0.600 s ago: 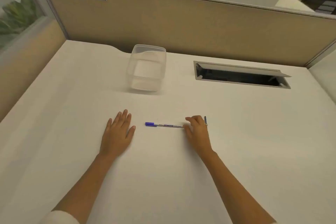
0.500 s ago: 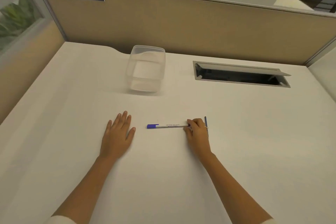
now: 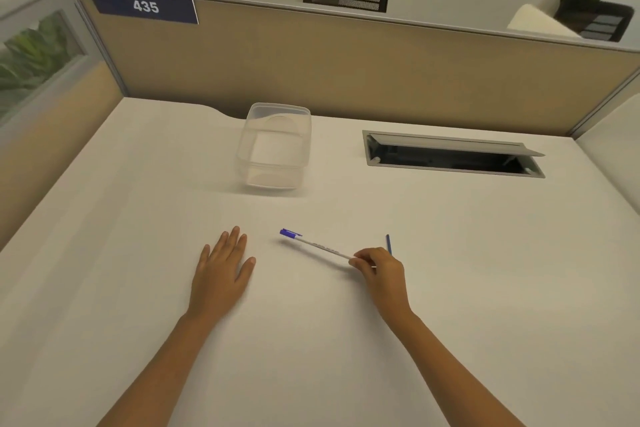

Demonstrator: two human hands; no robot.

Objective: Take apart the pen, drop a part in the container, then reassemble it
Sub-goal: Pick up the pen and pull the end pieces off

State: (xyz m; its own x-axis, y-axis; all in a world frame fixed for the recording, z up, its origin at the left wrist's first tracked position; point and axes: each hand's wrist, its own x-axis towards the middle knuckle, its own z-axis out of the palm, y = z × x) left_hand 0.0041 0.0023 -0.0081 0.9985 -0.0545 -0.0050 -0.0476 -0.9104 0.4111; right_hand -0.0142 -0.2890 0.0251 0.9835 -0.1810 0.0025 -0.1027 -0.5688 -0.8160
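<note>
The right hand (image 3: 381, 270) pinches one end of the pen (image 3: 318, 246) between thumb and fingertips, the rest of the fingers curled in. The pen's white barrel slants away from that grip toward the far left, its blue cap end (image 3: 289, 233) raised a little over the desk (image 3: 138, 253) — a faint shadow runs beneath it. It sits in the middle of the desk, somewhat nearer the front edge than the back.

The left hand (image 3: 221, 270) lies flat on the desk, palm down, fingers together and stretched out, holding nothing. It rests to the left of the cap end and apart from it.

Just behind the right hand's knuckles a thin blue stick (image 3: 388, 243) pokes up into view; I cannot tell whether it lies on the desk or is held.

The clear plastic container (image 3: 275, 146) stands open near the back edge, well apart from both hands — nothing shows inside it. To its right, a cable hatch (image 3: 450, 156) in the desk is propped open.
</note>
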